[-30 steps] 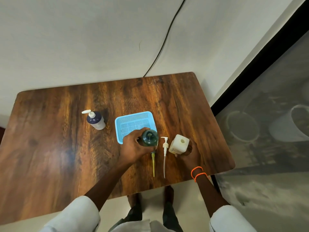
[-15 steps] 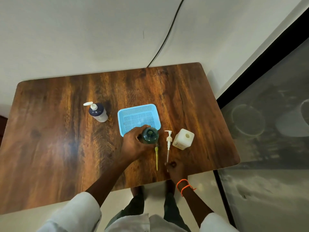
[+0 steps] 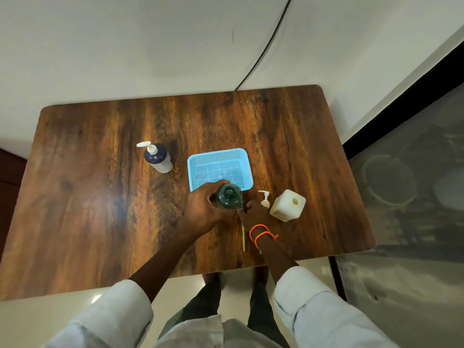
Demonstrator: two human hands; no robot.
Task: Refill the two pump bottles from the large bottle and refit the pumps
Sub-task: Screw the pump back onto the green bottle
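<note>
Low in the frame, two pale sleeves [image 3: 326, 312] are reaching up over the near edge of the wooden table [image 3: 100, 197]. At centre, the left hand [image 3: 203, 212] is wrapping its fingers around the open-necked dark green bottle [image 3: 229, 197], which is standing upright. Just right of it, the right hand [image 3: 253, 212], wearing orange wrist bands [image 3: 261, 236], is curling over the head of a pump whose yellowish tube [image 3: 243, 238] is lying on the table; whether the fingers are gripping it cannot be told. A white pump [image 3: 265, 198] is lying beside that hand, near the uncapped white square bottle [image 3: 287, 205]. Beyond the green bottle a blue mesh basket [image 3: 194, 169] is sitting, and further up left a dark-topped pump bottle [image 3: 158, 158] is standing.
</note>
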